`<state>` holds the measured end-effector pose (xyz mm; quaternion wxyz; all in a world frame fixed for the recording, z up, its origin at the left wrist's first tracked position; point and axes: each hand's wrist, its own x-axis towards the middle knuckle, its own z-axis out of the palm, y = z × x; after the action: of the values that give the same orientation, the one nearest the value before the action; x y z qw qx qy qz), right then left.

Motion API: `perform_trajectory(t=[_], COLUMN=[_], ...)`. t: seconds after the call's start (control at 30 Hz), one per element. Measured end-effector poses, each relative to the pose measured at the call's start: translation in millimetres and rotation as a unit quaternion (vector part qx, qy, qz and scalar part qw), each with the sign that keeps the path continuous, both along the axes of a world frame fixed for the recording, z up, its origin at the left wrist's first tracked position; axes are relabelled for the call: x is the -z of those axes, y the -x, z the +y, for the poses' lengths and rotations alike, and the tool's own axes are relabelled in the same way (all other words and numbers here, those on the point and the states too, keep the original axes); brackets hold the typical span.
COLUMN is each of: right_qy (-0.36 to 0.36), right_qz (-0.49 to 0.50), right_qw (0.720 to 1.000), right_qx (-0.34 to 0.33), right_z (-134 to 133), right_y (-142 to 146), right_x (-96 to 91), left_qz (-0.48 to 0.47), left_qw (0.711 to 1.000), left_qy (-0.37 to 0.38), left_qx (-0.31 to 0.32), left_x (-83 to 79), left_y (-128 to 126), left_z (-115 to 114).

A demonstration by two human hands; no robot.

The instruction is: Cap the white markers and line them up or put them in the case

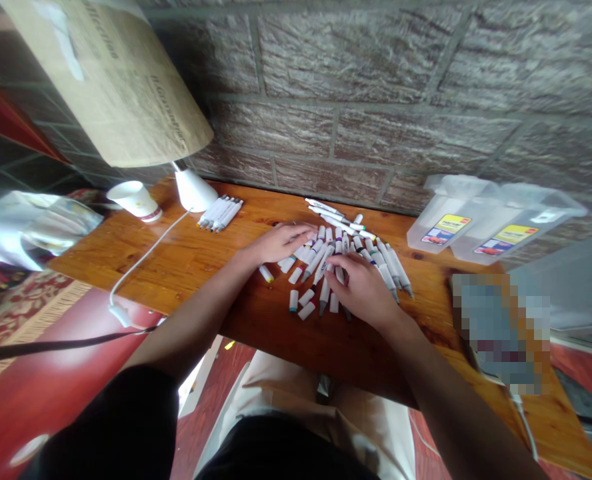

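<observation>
A pile of white markers (316, 250) and loose marker caps (294, 300) lies on the wooden table in front of me. My left hand (287, 241) rests at the pile's left edge, palm down, its fingers stretched over the markers. From the right, my right hand (360, 283) reaches in with thumb and fingers closed round a marker (325, 262) near the middle of the pile; the fingers partly hide it. Several more markers (329, 213) lie loosely behind the pile. To the left, a row of markers (221, 213) sits side by side.
A lamp (196, 190) with a paper shade and a paper cup (135, 201) stand at the left. Its white cord (149, 250) crosses the table edge. Two clear plastic bins (496, 217) stand back right, near a blurred-out device (501, 333). A brick wall (336, 120) closes the back.
</observation>
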<state>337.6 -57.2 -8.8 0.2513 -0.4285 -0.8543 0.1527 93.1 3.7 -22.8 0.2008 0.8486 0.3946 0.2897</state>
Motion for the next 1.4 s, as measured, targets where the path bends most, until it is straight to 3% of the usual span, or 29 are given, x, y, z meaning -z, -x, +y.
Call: perform_trajectory(t=[0.27, 0.43, 0.83, 1.0, 1.23, 1.4], right_qy=[0.003, 0.007, -0.006, -0.005, 0.005, 0.002], right_qz=[-0.002, -0.001, -0.013, -0.014, -0.006, -0.01], right_qw=[1.0, 1.0, 1.0, 1.0, 1.0, 1.0], right_qx=[0.006, 0.006, 0.002, -0.004, -0.002, 0.004], right_z=[-0.1, 0.3, 0.4, 0.5, 0.8, 0.5], right_y=[-0.1, -0.5, -0.3, 0.1, -0.7, -0.8], right_x=[-0.2, 0.2, -0.7, -0.5, 0.1, 1.1], left_qz=[-0.015, 0.036, 0.175, 0.216, 0.132, 0.136], left_qw=[0.999, 0.996, 0.981, 0.974, 0.991, 0.991], left_qy=[-0.023, -0.082, -0.02, -0.011, -0.006, -0.01], left_qx=[0.04, -0.007, -0.08, -0.07, -0.014, 0.017], left_x=[-6.6, -11.2, -24.0, -28.9, -27.4, -29.6], left_y=[-11.0, -18.4, -31.7, -38.5, -27.5, -24.6], left_z=[-7.0, -12.1, -24.8, -29.0, -25.5, -26.6])
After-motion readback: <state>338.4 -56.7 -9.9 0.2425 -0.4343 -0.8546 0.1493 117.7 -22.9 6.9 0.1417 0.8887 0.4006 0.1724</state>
